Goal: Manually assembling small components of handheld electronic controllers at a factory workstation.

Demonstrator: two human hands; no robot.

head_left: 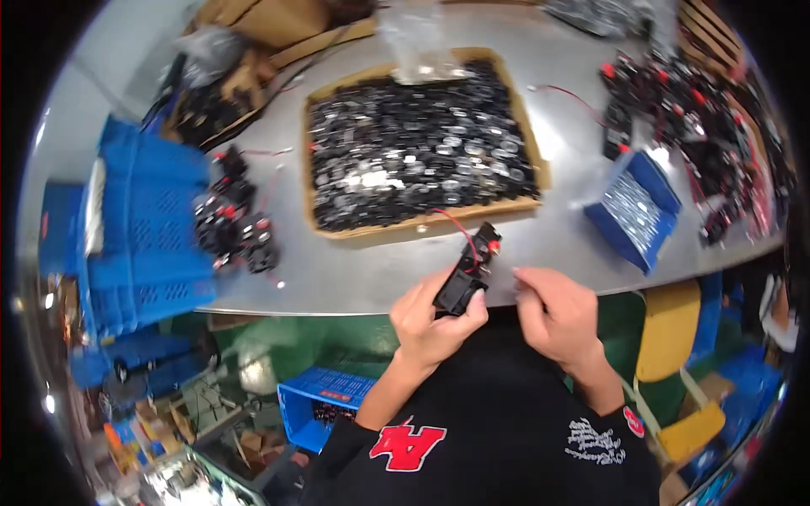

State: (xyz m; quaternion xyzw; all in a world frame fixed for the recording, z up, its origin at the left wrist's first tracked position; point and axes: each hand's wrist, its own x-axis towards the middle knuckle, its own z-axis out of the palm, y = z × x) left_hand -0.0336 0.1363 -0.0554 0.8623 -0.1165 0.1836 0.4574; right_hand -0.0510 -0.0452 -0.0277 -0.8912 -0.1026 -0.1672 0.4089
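Note:
My left hand (439, 325) grips a small black plastic assembly (462, 285) at the table's front edge. A red part and a thin red wire show at the assembly's far end, which tilts up to the right. Just right of it, apart from the assembly, is my right hand (558, 316), thumb and forefinger drawn together. Whatever those fingertips hold, if anything, is too small to make out. Beyond both hands lies a shallow cardboard tray (542, 181) full of small black and clear round parts.
At right, a blue box (662, 211) holds small shiny metal pieces, near a heap of black-and-red assemblies (666, 97). Several similar assemblies (236, 211) lie at left beside a blue crate (152, 219). A clear plastic bag (413, 42) rests on the tray's far side. A yellow chair (671, 333) stands below right.

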